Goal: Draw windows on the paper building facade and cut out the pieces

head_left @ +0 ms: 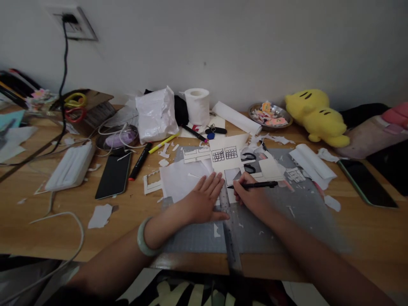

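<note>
My left hand [204,203] lies flat with fingers stretched out over white paper [175,180], its fingertips and thumb at the edge of a metal ruler [233,246]. My right hand [252,199] is closed around a slim black pen [266,184], held nearly level with its tip at the ruler's right side. Under and above the hands lies white card [234,145] with black-drawn grids and an outlined cut-out window. Black scissor handles [250,167] show among the card pieces. A grey cutting mat [270,233] lies beneath it all.
A cut card frame [152,182], a black phone [113,175] and markers [140,161] lie to the left. Behind stand a toilet roll [197,106] and a bowl [270,115]. A second phone [366,182] and yellow plush toy [318,117] are right. Paper scraps are scattered.
</note>
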`<state>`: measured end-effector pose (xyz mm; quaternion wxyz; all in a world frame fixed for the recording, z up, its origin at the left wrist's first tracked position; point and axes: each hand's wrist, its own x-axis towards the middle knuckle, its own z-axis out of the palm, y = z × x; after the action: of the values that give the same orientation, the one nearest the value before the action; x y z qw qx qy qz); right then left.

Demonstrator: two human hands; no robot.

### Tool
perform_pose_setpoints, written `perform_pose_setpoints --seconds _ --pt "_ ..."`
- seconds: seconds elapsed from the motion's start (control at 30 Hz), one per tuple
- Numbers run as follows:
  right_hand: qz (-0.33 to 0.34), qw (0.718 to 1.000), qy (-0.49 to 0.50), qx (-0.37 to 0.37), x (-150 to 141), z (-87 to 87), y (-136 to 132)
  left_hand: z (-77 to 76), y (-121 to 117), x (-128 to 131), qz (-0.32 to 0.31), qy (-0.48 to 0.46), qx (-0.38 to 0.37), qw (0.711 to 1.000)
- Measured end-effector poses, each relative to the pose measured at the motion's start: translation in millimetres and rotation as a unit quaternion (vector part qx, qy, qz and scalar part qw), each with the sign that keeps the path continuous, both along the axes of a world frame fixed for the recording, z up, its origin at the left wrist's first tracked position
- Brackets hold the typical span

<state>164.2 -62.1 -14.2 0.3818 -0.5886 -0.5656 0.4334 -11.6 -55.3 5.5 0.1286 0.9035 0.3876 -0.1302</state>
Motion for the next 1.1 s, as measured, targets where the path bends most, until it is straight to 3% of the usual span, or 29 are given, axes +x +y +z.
perform_pose_setpoints --seconds 0.5,0.67,0.9,1.1 --pt "0.013 1.0 -0.022 0.006 0.9 1.8 -0.5 -2.9 -0.4 -1.8 -0.031 -0.03 0.09 0.995" --pt "0.02 0.999 -0.037 0.015 -0.1 6.6 -1.8 -0.4 0.8 1.2 -0.036 -0.038 0.09 0.995" --pt "0.027 0.986 -0.131 0.097 0.4 7.1 -1.6 1.0 4.2 1.7 -0.049 -0.057 0.086 0.993" --pt "0.029 0.987 -0.126 0.093 0.1 6.8 -1.8 -0.7 3.9 1.4 -0.042 -0.064 0.081 0.994"
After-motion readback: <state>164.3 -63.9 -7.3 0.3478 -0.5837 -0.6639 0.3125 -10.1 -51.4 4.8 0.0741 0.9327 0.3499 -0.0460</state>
